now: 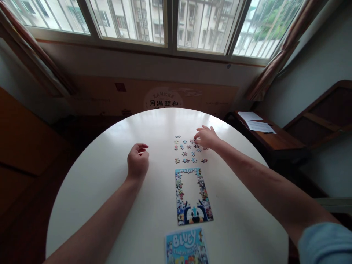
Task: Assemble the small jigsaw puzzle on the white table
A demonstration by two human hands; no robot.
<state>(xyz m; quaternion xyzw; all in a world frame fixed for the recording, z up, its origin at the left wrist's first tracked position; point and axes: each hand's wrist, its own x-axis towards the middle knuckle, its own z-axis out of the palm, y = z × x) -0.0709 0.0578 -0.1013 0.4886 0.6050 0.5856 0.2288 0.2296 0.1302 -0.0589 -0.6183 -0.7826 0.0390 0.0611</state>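
Note:
A partly assembled jigsaw puzzle lies flat on the white round table, its border joined around a bare middle, with a blue cartoon dog's face along the near edge. Beyond it, several loose puzzle pieces are spread in rough rows. My right hand is over the far right of these pieces, fingers apart, its fingertips at or touching a piece. Whether a piece is between them is hard to see. To the left of the pieces, my left hand rests loosely curled, with nothing visible in it.
A blue picture sheet or box lid marked "BLUEY" lies at the table's near edge. To the right stands a wooden side table with papers and a pen. Windows and a printed carton panel are behind.

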